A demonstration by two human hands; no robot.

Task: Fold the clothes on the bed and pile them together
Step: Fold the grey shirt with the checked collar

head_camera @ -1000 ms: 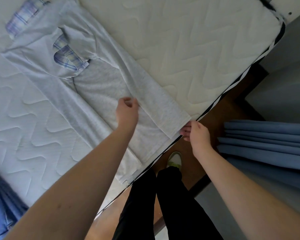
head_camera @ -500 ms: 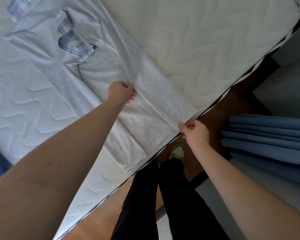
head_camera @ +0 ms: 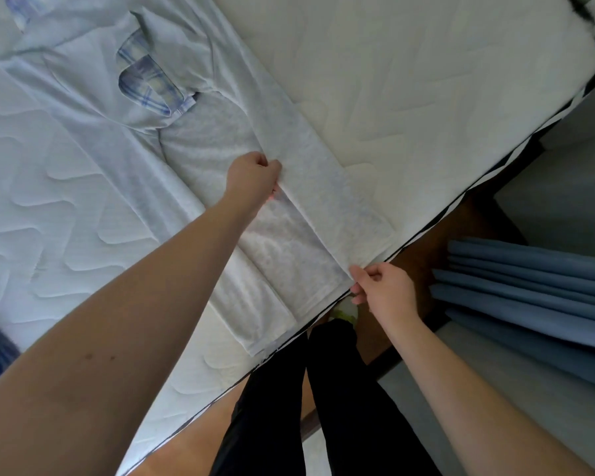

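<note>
Soft heathered-grey shirt, long rectangular fold

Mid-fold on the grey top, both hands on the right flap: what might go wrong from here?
1. The grey top has its hem at the mattress edge, where the right hand pinches the flap's corner; a pull outward may drag it off the bed.
2. The left hand grips only the flap's edge midway, so the stretch between the hands may crease.
3. The plaid collar looks bunched and may fold in crooked.
</note>
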